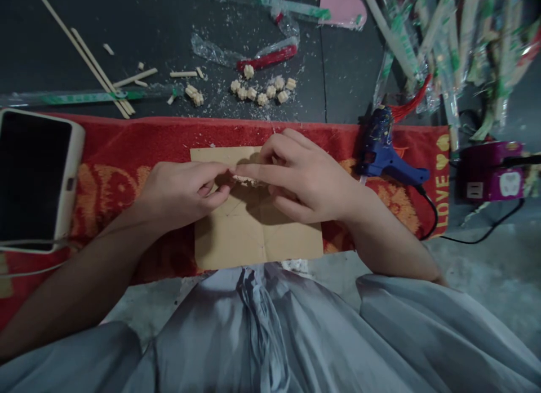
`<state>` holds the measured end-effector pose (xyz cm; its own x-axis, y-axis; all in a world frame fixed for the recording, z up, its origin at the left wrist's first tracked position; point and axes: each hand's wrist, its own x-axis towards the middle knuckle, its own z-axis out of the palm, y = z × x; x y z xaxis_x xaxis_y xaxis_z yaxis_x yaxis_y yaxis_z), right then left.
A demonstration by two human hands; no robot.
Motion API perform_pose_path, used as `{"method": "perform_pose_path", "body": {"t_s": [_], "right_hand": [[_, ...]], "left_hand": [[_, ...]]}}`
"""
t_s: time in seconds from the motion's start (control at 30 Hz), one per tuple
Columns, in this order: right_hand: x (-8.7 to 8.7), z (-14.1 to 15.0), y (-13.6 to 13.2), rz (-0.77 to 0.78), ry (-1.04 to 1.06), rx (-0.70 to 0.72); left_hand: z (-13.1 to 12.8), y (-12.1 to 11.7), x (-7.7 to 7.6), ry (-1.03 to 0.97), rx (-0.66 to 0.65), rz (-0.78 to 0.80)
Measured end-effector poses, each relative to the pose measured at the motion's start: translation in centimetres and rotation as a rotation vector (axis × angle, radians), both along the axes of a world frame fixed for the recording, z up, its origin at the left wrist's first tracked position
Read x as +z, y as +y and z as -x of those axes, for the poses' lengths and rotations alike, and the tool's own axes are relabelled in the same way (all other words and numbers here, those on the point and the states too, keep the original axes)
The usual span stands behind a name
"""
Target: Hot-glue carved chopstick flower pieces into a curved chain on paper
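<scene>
A: How's the step going?
B: Tan card (291,241) is lying flat underneath. R hand (310,176) is grasping a pale bumpy piece (245,181) over the card's far half; L hand (181,190) is reaching its L end, can't tell if pinching. Prob. best if both are pressing lightly, b/c R hand is partly hiding it.
A: What's around/in the way?
B: Red towel (139,137) is lying under card, phone (34,179) is resting L, blue glue gun (376,151) is sitting R, prob. crowding moves that way; pale beads (262,99) are lying far, past towel.

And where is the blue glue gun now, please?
On the head view's right, the blue glue gun lies mostly on the red towel, between the right hand and the purple box.
</scene>
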<state>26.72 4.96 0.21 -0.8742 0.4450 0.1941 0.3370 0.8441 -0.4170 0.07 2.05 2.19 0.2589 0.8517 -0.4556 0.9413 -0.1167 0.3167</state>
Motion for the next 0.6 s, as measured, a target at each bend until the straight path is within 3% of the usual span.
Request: {"method": "perform_pose_path", "body": {"t_s": [0.2,0.47,0.6], "right_hand": [[0.5,-0.5,0.3,-0.095,0.094,-0.122],[1.9,-1.4,0.6,-0.169,-0.016,-0.148],[1.9,-1.2,0.3,-0.139,-0.070,-0.172]], "left_hand": [[0.2,-0.4,-0.4,-0.041,0.022,-0.101],[1.1,-1.0,-0.6,-0.101,0.001,-0.173],[1.0,-0.9,0.1,-0.112,-0.029,-0.115]]}}
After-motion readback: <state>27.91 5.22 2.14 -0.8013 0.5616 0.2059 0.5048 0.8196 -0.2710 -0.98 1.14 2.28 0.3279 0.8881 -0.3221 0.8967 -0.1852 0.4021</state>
